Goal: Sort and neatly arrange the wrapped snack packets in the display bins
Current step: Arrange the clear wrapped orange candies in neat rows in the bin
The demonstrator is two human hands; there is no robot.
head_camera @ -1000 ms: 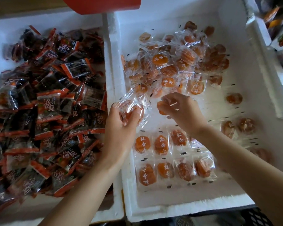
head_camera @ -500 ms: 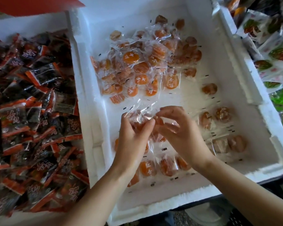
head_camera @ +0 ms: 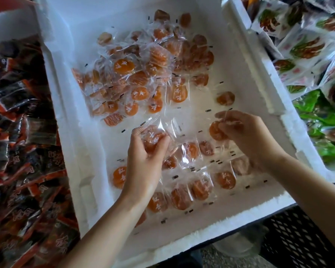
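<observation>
Two neat packet rows [head_camera: 182, 192] line the bin's [head_camera: 201, 235] near edge; the far heap [head_camera: 143, 74] is unsorted. The left grip [head_camera: 143, 161] clutches some packets [head_camera: 153, 135]; the right grip [head_camera: 248, 138] pinches one packet [head_camera: 215, 130].

Orange snack packets [head_camera: 143, 78], white foam bin [head_camera: 246, 78].

White characters reading 红杏 stand on the orange snack packets [head_camera: 157, 202] laid in rows at 6 o'clock in the white foam bin [head_camera: 66, 117]. The same white print shows on the loose heap [head_camera: 123, 66] at 12 o'clock. The dark packets [head_camera: 23, 171] at 9 o'clock carry white brush characters, possibly two each, too blurred to read.
</observation>
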